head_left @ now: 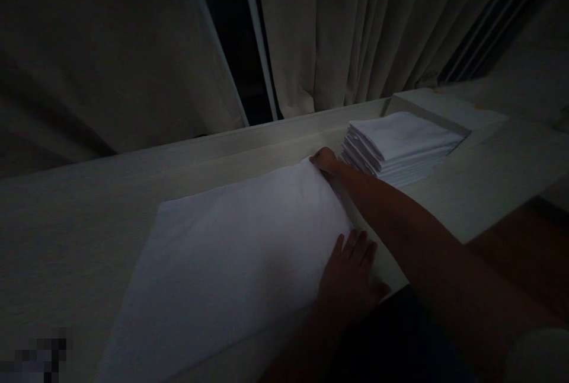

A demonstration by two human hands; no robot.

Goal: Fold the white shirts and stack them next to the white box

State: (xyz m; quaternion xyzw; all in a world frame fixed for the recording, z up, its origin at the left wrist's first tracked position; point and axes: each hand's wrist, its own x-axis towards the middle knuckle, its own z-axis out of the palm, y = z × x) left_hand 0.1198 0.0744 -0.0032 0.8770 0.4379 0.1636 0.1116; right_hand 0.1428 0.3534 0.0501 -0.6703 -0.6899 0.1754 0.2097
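A white cloth lies spread almost flat on the pale table surface, its near part running out of the bottom of the view. My right hand is closed at the cloth's far right corner, pinching the edge. Nearer to me, my left hand rests on the cloth's right edge with its fingers stretched out and apart. Just right of my right hand stands a stack of folded white cloths, layered in several folds. Dim light hides the finer details of the fabric.
The pale table has a raised ledge along its back. Behind it hang beige curtains with a dark gap between them. A pale box-like block is beyond the stack. A blurred patch covers the lower left corner.
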